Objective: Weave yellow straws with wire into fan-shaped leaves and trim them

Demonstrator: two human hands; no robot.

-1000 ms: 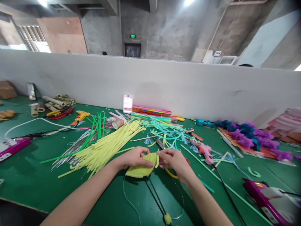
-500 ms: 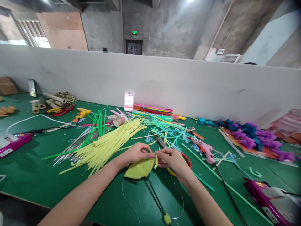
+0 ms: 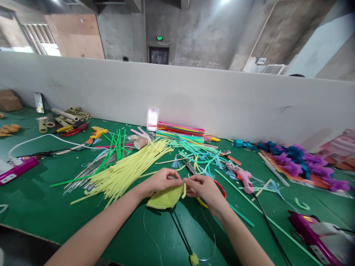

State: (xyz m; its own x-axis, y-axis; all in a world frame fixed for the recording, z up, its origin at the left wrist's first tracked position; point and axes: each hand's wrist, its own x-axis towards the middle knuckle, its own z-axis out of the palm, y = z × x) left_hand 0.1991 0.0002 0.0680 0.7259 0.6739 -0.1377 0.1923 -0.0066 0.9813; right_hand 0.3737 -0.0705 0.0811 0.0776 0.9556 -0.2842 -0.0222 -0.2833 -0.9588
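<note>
Between my hands is a fan-shaped piece made of yellow pipe cleaners (image 3: 164, 199) laid side by side. My left hand (image 3: 165, 180) pinches its upper right corner between thumb and fingertips. Against those fingertips, my right hand (image 3: 202, 185) is closed on the same corner, where a short yellow end (image 3: 184, 191) bends downward. Below the piece hang two dark strands (image 3: 180, 231) leading to a small yellow ball (image 3: 194, 259), with thin clear wire looping on both sides. Scissors (image 3: 223, 189) with red and yellow handles lie partly hidden behind my right hand.
Loose yellow pipe cleaners (image 3: 130, 168) lie left of centre, turquoise ones (image 3: 199, 151) behind my hands. A pink glue gun (image 3: 245, 181) and its black cord lie to the right. Purple power strips (image 3: 19, 170) sit at both sides. A white partition (image 3: 177, 92) backs the green table.
The yellow ball and hanging strands have swung slightly left. My hands keep the same grip on the yellow piece; the whole view has shifted only a little.
</note>
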